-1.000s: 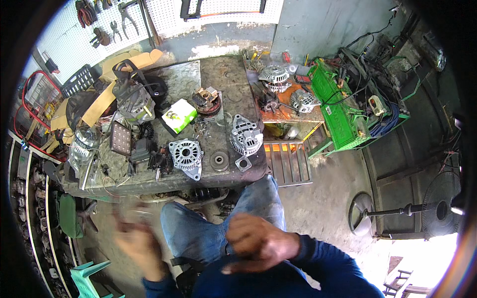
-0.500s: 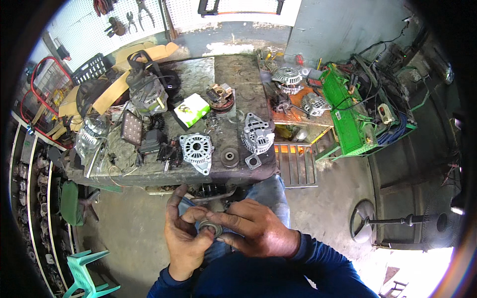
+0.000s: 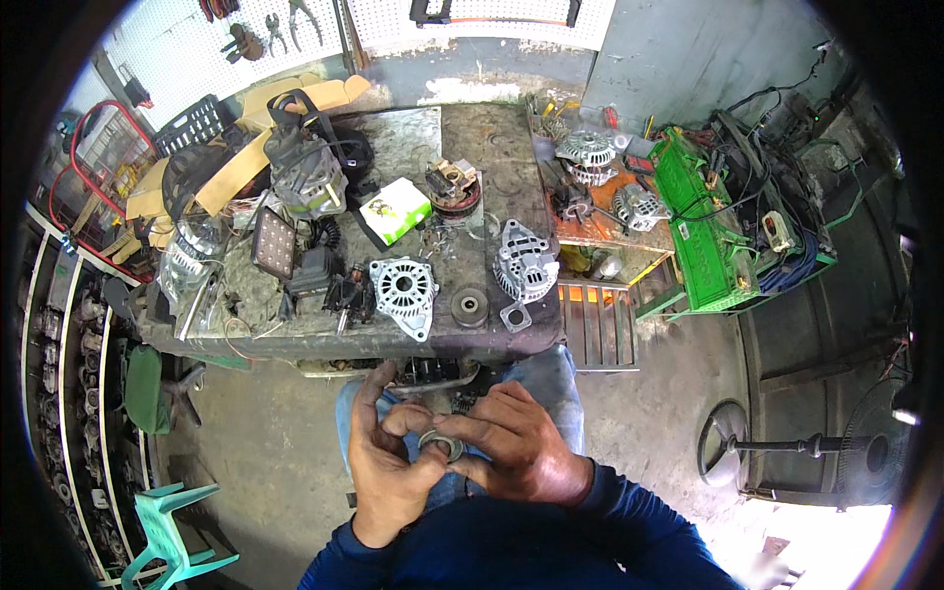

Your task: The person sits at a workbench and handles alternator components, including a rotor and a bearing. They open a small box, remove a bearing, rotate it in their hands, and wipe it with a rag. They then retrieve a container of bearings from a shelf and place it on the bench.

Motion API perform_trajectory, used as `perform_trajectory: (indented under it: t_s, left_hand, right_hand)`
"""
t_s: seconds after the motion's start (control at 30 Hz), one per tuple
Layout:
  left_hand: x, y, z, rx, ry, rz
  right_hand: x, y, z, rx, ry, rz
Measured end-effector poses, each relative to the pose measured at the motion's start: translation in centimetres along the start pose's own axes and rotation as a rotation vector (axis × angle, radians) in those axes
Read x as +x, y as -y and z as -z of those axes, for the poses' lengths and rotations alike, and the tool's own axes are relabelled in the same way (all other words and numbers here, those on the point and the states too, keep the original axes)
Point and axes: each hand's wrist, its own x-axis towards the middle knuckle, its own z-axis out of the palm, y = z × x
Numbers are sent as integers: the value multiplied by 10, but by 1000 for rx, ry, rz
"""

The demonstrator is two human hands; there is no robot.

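Note:
Between my two hands, above my lap, is a small round metal bearing (image 3: 453, 447). My left hand (image 3: 391, 480) pinches it with the thumb over its face, while the index finger points up. The fingers of my right hand (image 3: 526, 444) are closed on the bearing's upper and right edges. Part of its rim is hidden by fingers. On the bench edge ahead lie a silver alternator housing (image 3: 404, 293), a dark pulley (image 3: 469, 307), a second slotted alternator housing (image 3: 524, 264) and a small square plate with a hole (image 3: 514, 316).
The workbench (image 3: 295, 342) also carries a green-and-white box (image 3: 395, 211), a rotor-like part (image 3: 452, 187) and an open cardboard box (image 3: 234, 177). A green metal rack (image 3: 700, 236) stands right. A teal plastic stool (image 3: 169, 531) and a fan (image 3: 865, 447) stand on the floor.
The whole view has shifted slightly, so the bench sits a little farther right. Both hands stay on the bearing, their fingers only slightly moved.

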Motion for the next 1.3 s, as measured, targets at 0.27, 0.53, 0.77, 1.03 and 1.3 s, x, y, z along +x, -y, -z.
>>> perform_trajectory:
  t_s: [0.27,0.53,0.77,1.03,1.3]
  left_hand:
    - [6,3,8,-6,20,20]
    - [16,-6,8,-43,-60,13]
    - [13,7,4,-33,-28,130]
    - [23,29,28,-370,79,322]
    - [26,44,32,-627,69,579]
  right_hand:
    - [-3,-5,7,78,69,-56]
    - [-1,0,7,123,-51,-133]
    - [1,-8,-10,256,-18,-155]
    - [-11,-20,-25,210,-114,-234]
    - [-23,-29,-29,239,-120,-291]
